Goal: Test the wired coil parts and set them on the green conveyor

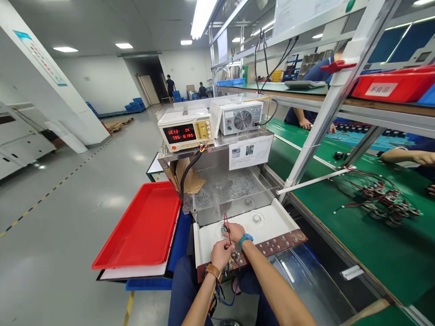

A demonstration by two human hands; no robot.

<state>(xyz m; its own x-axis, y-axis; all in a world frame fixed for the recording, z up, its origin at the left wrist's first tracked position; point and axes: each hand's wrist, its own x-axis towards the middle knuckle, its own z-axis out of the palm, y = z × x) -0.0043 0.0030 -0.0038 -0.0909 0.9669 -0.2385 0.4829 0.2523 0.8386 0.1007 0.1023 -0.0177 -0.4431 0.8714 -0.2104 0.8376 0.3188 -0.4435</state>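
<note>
The person's left hand point(221, 254), a brown strap point(213, 270) at its wrist, is low over a brown strip point(272, 246) set with metal studs. Its grip seems pinched together on the red wire point(229, 235), though the fingertips are small in this view. Just beyond, the right hand point(235, 232), with a blue wristband point(246, 238), has its grip closed on a small green circuit board point(224, 228), held over the left part of a white tray point(238, 222); the red wire loops up beside the board. To the left lies a red tray point(139, 226). Behind the white tray stands a metal shelf point(217, 151), bearing a power supply point(185, 129) with lit red digits and a fan-fronted unit point(242, 117). On the green counter point(356, 253) to the right, wired boards point(387, 197) lie heaped; past them are a co-worker's hands point(305, 123). Two people point(170, 86) appear far back.
</note>
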